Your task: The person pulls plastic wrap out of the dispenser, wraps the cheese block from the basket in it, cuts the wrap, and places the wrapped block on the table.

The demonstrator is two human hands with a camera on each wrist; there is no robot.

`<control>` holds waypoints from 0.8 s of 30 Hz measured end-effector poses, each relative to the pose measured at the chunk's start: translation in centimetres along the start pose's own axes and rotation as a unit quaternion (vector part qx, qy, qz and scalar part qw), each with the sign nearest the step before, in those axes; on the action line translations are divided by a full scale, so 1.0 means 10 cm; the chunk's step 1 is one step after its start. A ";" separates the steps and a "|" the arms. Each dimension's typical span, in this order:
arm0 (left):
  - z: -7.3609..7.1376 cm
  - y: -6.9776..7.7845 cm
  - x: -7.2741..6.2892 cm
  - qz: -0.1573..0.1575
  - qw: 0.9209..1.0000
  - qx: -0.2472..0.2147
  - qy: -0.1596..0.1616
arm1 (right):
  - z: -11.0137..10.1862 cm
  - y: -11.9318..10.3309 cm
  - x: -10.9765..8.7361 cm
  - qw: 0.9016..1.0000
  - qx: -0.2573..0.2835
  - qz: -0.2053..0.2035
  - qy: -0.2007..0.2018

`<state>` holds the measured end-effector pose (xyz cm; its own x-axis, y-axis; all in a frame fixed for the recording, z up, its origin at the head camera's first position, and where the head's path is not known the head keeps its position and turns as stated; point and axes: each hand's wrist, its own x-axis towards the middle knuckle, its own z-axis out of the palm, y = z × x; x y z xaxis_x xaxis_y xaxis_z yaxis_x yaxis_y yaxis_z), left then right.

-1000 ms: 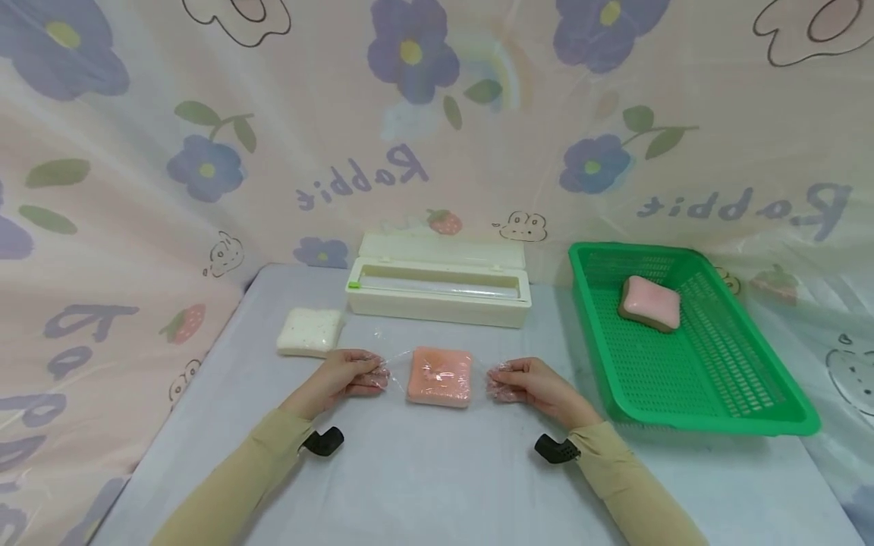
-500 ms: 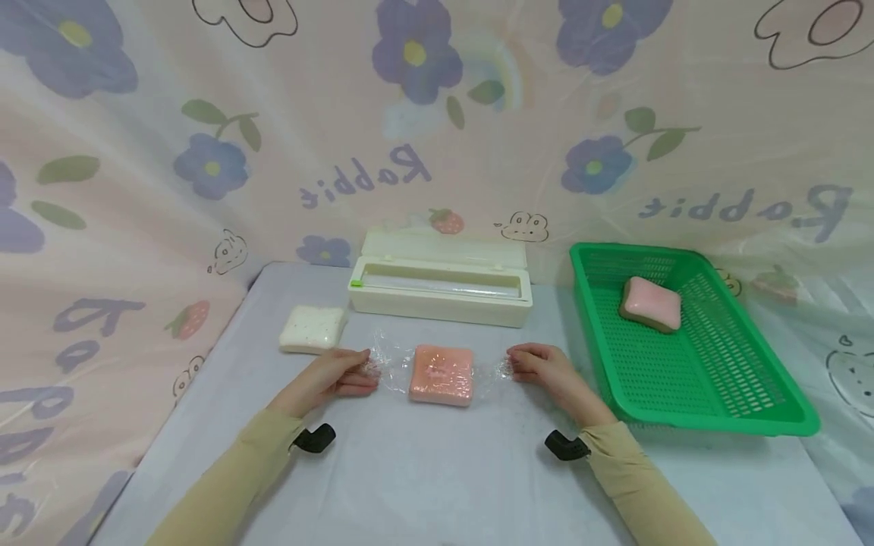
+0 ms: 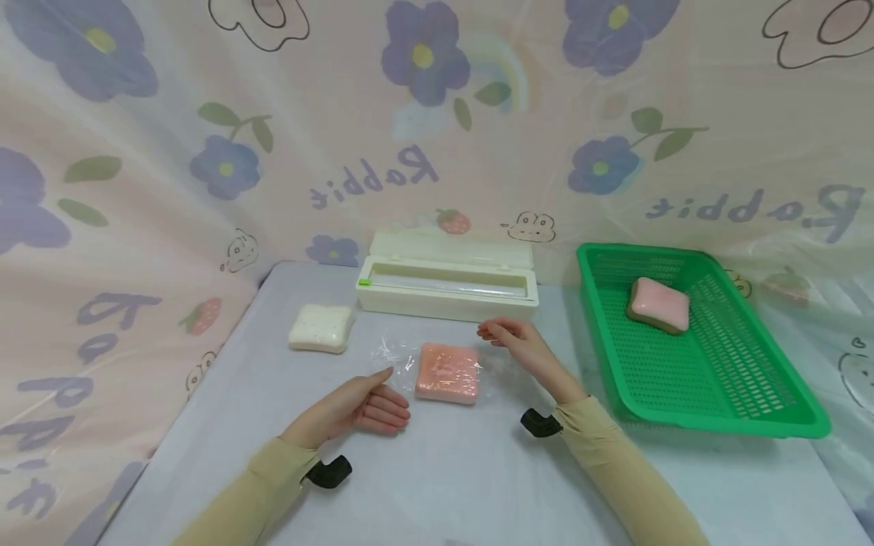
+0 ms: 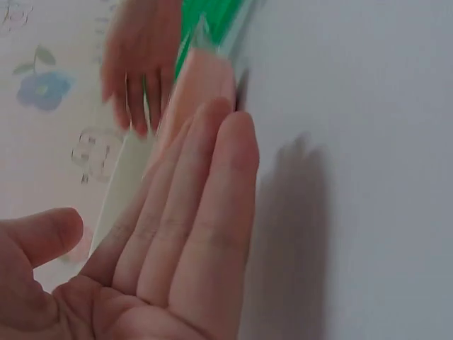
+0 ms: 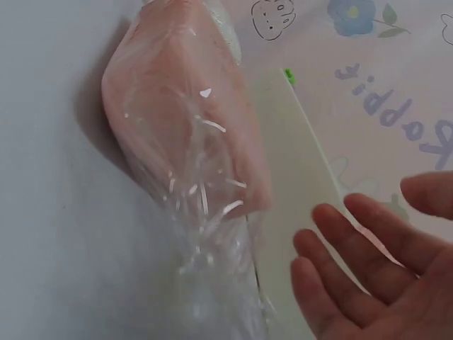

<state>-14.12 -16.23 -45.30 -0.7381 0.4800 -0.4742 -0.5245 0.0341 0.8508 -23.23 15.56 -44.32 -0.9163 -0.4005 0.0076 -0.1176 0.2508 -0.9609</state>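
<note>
A pink square block (image 3: 448, 373), soft-edged like a slice of toast, lies on the table with clear cling film (image 5: 202, 276) around it. Loose film spreads out from its left side, and in the right wrist view a bunched end trails from it. My left hand (image 3: 365, 407) is beside the block's near left corner, palm showing, fingers straight and holding nothing. On the far right side of the block, my right hand (image 3: 517, 343) hovers with relaxed, slightly bent fingers, also holding nothing. A white speckled block (image 3: 321, 328) lies farther left.
Behind the block stands a cream cling film box (image 3: 447, 305), lid up, with a roll inside. A green basket (image 3: 606, 371) on the right holds a pink-and-brown block (image 3: 658, 305). A printed curtain (image 3: 478, 174) hangs along the back and left.
Both hands have let go of the film ends. The left hand has moved nearer and turned its palm up; the right has moved away from the person and inward. The wrapped block stays in place.
</note>
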 end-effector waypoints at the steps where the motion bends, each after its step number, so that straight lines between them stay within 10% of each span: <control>1: 0.06 -0.01 0.03 -0.001 1.000 -0.003 -0.011 | 0.01 0.01 0.02 1.000 -0.002 0.003 -0.018; 8: 0.24 -0.04 0.20 0.005 1.000 -0.002 -0.017 | 0.07 0.02 -0.01 0.994 -0.019 0.043 -0.097; 24: 0.04 0.20 0.39 0.030 1.000 0.003 0.001 | 0.14 0.09 -0.53 0.988 0.059 0.072 -0.124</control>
<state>-17.87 -13.91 -45.37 -0.7692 0.4789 -0.4230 -0.4764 0.0114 0.8791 -17.89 16.64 -45.59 -0.7962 -0.5761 -0.1848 0.0651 0.2220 -0.9729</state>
